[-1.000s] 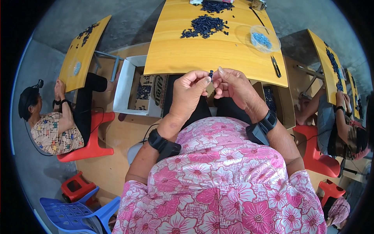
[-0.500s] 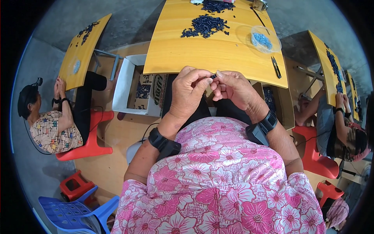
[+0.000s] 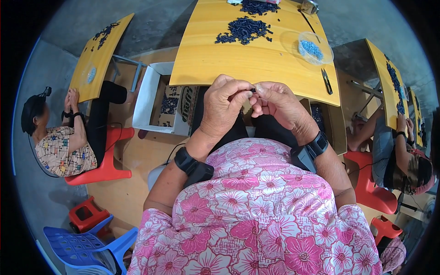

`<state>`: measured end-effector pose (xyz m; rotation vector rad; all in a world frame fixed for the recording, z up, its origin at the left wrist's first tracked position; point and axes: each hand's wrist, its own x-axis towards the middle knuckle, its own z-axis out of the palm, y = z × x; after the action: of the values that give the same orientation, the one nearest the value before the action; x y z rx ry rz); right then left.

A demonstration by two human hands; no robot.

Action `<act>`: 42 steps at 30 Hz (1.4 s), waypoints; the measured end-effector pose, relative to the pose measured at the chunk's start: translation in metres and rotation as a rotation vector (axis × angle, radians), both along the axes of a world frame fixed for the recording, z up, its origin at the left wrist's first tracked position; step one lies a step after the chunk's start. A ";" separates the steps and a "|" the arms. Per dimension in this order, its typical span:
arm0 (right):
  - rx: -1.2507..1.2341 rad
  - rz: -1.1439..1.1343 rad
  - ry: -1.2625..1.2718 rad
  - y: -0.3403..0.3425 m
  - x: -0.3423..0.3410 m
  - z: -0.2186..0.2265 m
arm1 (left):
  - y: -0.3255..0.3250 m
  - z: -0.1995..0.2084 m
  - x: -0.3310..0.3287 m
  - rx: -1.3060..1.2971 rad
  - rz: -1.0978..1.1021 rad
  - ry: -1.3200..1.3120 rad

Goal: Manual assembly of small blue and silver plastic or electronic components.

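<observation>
Just in front of the yellow table's near edge, my left hand (image 3: 221, 104) and my right hand (image 3: 280, 106) meet fingertip to fingertip. Both thumbs and forefingers pinch one small black piece (image 3: 253, 90), mostly covered by the fingers, so its exact shape is hidden. The other fingers of each hand are curled. A heap of small dark tube-like pieces (image 3: 245, 31) lies on the table (image 3: 206, 62) beyond my hands. To the right stands a clear round tub (image 3: 329, 56) holding small light-blue bits (image 3: 310, 47). Black-handled thread snips (image 3: 327, 81) lie near the right edge.
Under the table are a white-sided carton (image 3: 143, 105) at left and another box (image 3: 337, 123) at right, both holding dark pieces. A metal can (image 3: 309, 6) stands at the far right. People sit at tables on both sides. Behind left are a blue chair (image 3: 75, 245) and red stool (image 3: 87, 213).
The black piece shows less between my fingertips than before, and my hands have drawn slightly closer together. The whole view has shifted a little.
</observation>
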<state>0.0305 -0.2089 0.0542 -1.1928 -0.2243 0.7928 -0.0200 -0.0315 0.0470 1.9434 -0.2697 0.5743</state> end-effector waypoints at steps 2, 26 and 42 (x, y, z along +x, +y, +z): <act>-0.002 0.001 -0.016 -0.001 0.001 -0.001 | -0.001 0.001 0.001 0.008 -0.012 0.010; -0.381 -0.066 -0.991 -0.001 -0.010 0.023 | -0.007 0.013 -0.001 -0.094 -0.286 0.208; -0.475 -0.017 -1.117 -0.005 -0.018 0.031 | -0.014 0.015 -0.016 -0.167 -0.230 0.157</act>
<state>0.0120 -0.2139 0.0855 -2.0008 -0.9730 0.0706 -0.0364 -0.0458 0.0619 1.7559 -0.3293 0.2826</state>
